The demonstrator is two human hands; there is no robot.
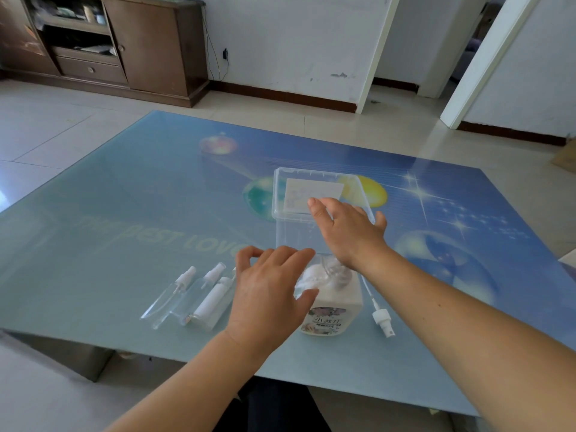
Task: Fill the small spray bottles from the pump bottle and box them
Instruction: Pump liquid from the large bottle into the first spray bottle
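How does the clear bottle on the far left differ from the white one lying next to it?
The leftmost spray bottle has a clear body that looks empty; the white spray bottle is opaque, so its contents cannot be seen. The white one looks slimmer. Both lie on their sides on the table, white sprayer tops pointing away from the person.

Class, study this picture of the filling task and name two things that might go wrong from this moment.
1. The clear small spray bottles lie on their sides on the smooth glass table, so a knock from the left hand above them might roll them.
2. The loose white spray head lies by the cream square pump bottle, under the right forearm, and might get swept off.
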